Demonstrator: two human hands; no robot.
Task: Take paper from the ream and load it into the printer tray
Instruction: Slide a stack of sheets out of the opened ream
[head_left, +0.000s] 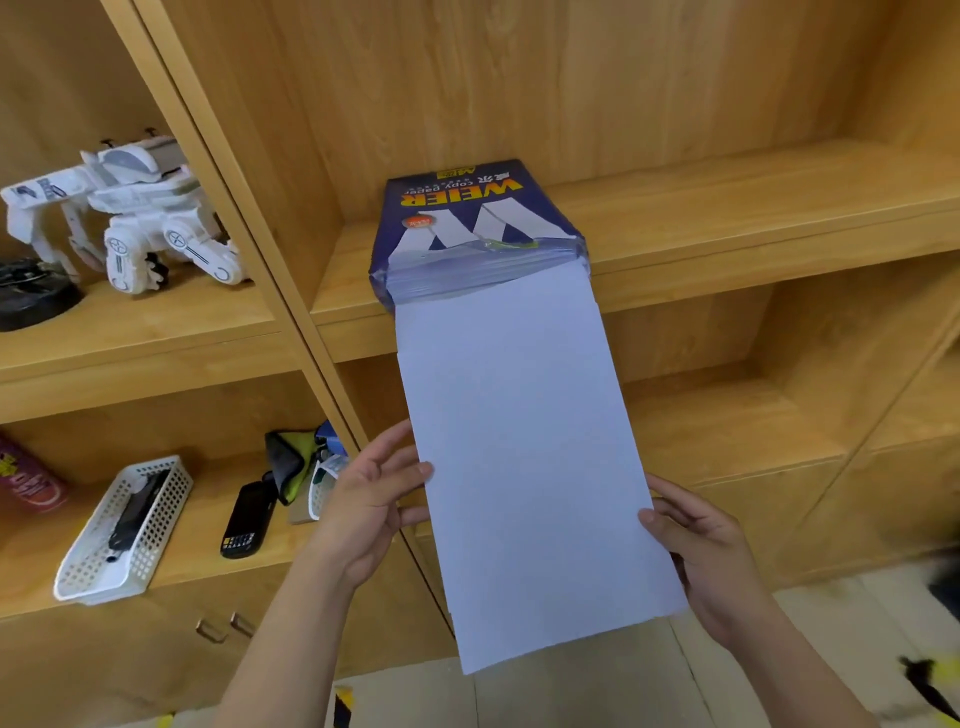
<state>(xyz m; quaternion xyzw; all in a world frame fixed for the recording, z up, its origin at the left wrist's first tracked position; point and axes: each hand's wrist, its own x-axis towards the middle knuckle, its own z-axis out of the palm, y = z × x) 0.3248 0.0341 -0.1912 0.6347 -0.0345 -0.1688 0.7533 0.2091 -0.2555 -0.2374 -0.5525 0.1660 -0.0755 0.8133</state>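
Observation:
A blue ream of copy paper (467, 208) lies on a wooden shelf (727, 208), its torn open end facing me. A stack of white sheets (524, 441) sticks far out of that end, past the shelf's front edge. My left hand (371, 504) grips the stack's left edge, thumb on top. My right hand (711, 556) holds the right edge near the stack's lower corner. The far end of the sheets still sits inside the wrapper. No printer or tray is in view.
A white toy robot (130, 218) stands on the upper left shelf. Below it lie a white perforated basket (124, 525), a black handheld device (249, 519), a red can (26, 478) and some cloths (296, 467). A lower right shelf (727, 415) holds nothing.

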